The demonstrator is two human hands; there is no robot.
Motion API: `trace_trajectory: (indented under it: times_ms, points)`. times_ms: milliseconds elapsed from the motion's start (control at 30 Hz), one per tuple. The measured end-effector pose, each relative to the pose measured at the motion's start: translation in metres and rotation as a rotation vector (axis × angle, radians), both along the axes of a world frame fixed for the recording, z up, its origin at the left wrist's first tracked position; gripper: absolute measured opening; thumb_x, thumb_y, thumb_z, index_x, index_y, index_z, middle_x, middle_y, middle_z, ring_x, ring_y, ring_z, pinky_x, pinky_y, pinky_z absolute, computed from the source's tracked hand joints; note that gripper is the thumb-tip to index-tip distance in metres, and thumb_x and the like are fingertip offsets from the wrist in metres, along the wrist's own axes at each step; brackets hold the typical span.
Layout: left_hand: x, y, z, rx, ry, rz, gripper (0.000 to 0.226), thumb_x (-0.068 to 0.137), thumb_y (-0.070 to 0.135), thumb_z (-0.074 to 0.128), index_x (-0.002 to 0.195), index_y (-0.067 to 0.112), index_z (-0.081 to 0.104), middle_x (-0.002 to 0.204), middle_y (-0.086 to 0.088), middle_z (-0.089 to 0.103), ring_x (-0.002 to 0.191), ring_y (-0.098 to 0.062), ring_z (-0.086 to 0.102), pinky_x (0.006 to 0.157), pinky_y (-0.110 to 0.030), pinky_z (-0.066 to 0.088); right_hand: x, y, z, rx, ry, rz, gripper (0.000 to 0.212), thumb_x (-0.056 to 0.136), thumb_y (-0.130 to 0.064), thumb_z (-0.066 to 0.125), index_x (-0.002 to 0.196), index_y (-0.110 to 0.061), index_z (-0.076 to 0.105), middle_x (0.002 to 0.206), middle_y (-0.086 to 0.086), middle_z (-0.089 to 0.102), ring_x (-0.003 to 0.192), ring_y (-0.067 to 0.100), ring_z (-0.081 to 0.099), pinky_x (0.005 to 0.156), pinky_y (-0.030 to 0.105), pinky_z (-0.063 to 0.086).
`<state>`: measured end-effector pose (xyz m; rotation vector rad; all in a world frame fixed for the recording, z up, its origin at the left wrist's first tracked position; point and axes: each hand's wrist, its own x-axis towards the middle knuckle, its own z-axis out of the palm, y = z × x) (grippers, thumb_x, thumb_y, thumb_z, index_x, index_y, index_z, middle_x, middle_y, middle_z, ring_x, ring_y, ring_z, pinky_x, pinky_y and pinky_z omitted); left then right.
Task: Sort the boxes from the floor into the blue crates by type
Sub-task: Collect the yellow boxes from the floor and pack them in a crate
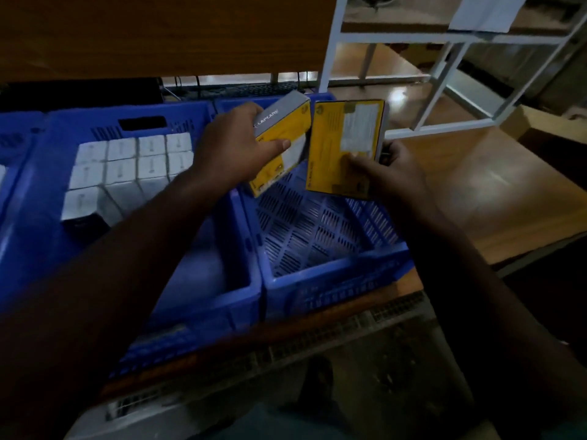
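Yellow cardboard is what both hands carry: the left hand (235, 144) grips one yellow box (281, 144) by its grey upper end, thumb across the front face, and the right hand (394, 173) pinches a second yellow box (346, 147) from its lower edge. The two boxes hang side by side, close but apparently apart, long axes running roughly up and away from the person, the left one tilted with its top leaning right. Directly beneath them sits the blue crate (333, 274), its slotted floor bare where it shows, so the drop is straight down. The left box's lower corner is already level with the dividing wall, so the left hand looks nearer to release. To the left of the left hand, the neighbouring crate (57, 131) holds rows of white boxes (133, 160), a different type. Both crates rest on a wooden surface (476, 185) that stretches out beyond the right hand.
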<state>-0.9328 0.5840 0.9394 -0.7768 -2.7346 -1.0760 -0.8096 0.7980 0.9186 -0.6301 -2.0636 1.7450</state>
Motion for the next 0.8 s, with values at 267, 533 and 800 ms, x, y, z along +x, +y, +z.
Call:
trace_trajectory:
  times_ms: [267,533,800]
  points:
    - [-0.041,0.074,-0.005,-0.370,-0.093,0.101,0.047,0.077,0.029,0.077,0.119,0.027,0.055,0.105,-0.001,0.062,0.088,-0.024,0.059,0.072,-0.034,0.047,-0.065,0.100,0.007,0.590,-0.178,0.200,0.051,0.082,-0.046,0.075,0.122,-0.022,0.055,0.110,-0.002,0.068,0.095,0.017,0.067,0.077,0.041,0.061]
    - [-0.080,0.103,-0.060,-0.772,-0.153,0.200,0.043,0.090,0.017,0.070,0.128,0.011,0.051,0.125,-0.018,0.058,0.109,-0.035,0.059,0.080,-0.042,0.046,-0.144,0.089,-0.013,1.223,-0.400,0.591,0.033,0.100,-0.031,0.058,0.120,-0.007,0.048,0.113,0.020,0.063,0.094,0.033,0.060,0.072,0.036,0.035]
    - [-0.121,0.103,-0.064,-0.715,-0.006,0.251,0.039,0.086,0.018,0.070,0.123,0.011,0.060,0.123,-0.018,0.061,0.110,-0.038,0.060,0.089,-0.049,0.053,-0.176,0.105,0.015,1.168,-0.459,0.646,0.030,0.095,-0.027,0.067,0.123,-0.018,0.060,0.113,0.010,0.062,0.104,0.032,0.061,0.082,0.036,0.046]
